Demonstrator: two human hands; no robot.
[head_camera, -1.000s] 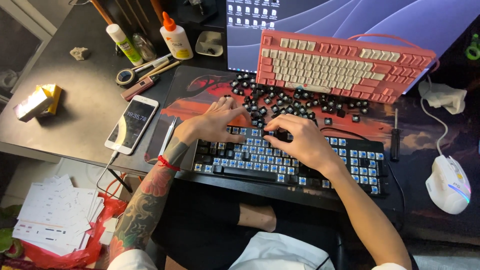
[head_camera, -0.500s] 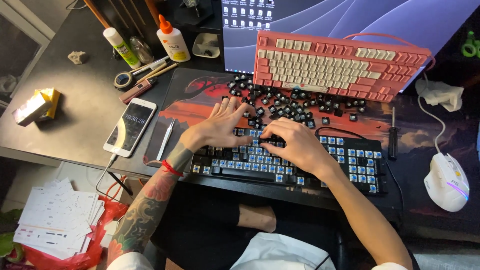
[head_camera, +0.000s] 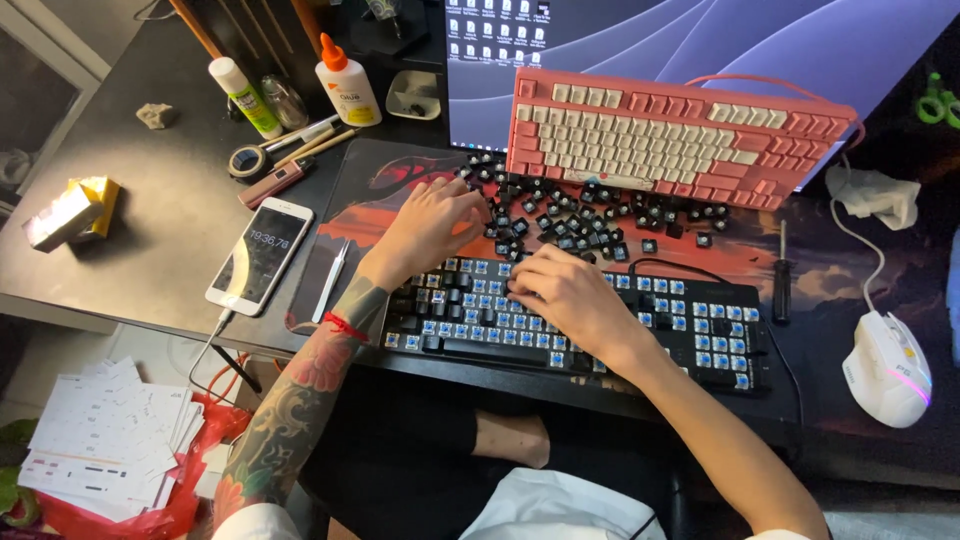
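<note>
A black keyboard (head_camera: 700, 335) with most keycaps off and blue switches showing lies on the desk's near edge. My right hand (head_camera: 565, 295) rests on its middle rows, fingers curled down onto the switches. My left hand (head_camera: 432, 222) reaches past the keyboard's top left corner to the pile of loose black keycaps (head_camera: 590, 215) on the red desk mat (head_camera: 370, 185), fingertips touching the caps. Whether either hand pinches a keycap is hidden by the fingers.
A pink and cream keyboard (head_camera: 680, 145) leans against the monitor (head_camera: 700, 40). A white phone (head_camera: 261, 254) and a thin tool (head_camera: 331, 280) lie left. Glue bottles (head_camera: 346, 80), a tape roll (head_camera: 246, 162), a screwdriver (head_camera: 781, 275) and a white mouse (head_camera: 886, 368) ring the desk.
My left hand has moved up from the keyboard's top left to the keycap pile. My right hand stays on the switches, shifted slightly.
</note>
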